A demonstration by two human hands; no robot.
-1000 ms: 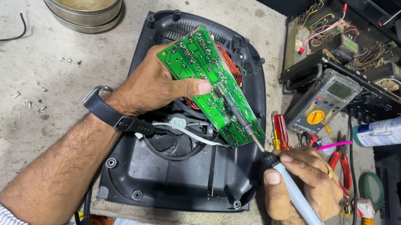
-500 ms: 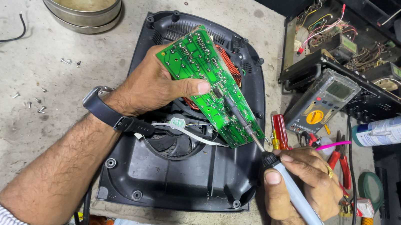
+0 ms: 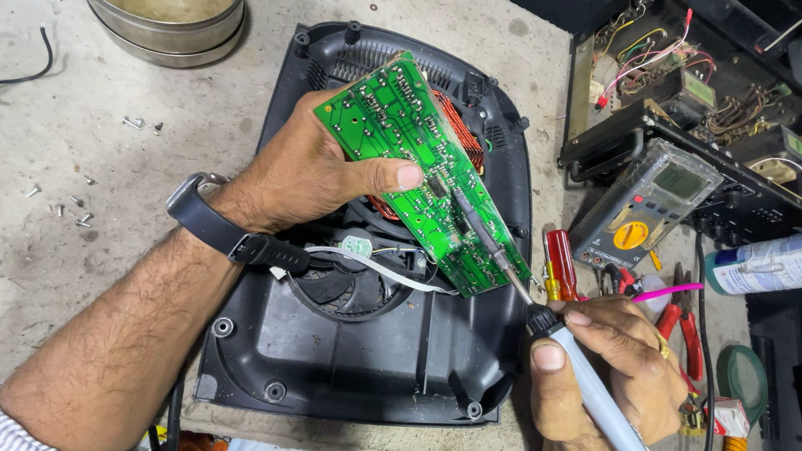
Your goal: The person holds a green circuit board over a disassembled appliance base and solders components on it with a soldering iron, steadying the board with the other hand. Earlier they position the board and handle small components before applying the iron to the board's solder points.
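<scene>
The green circuit board is tilted up over the black appliance housing, its long axis running from upper left down to lower right. The left hand grips its upper-left half, thumb pressed on the solder side. The right hand, below and right of the board, is closed pen-fashion around the soldering iron; its tip seems to touch the board's lower-right end.
</scene>
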